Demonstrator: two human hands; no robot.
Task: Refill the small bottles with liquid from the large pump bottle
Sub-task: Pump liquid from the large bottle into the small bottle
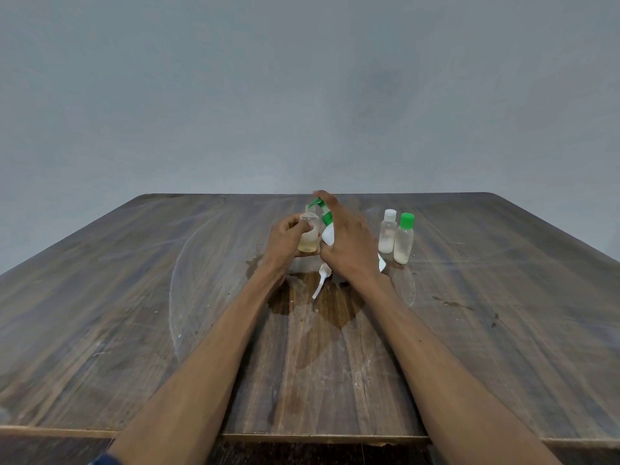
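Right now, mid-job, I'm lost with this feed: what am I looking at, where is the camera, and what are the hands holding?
There is no machine here. One wide camera worn on a person's head looks forward and down over a worn wooden table. Both bare forearms reach out from the bottom of the picture. The left hand grips a small open bottle, partly filled with pale liquid. The right hand rests over the large pump bottle, white with a green pump, fingers on top, with the spout at the small bottle's mouth. To the right stand two capped small bottles, one with a white cap and one with a green cap. A small white nozzle cap lies near a wet patch.
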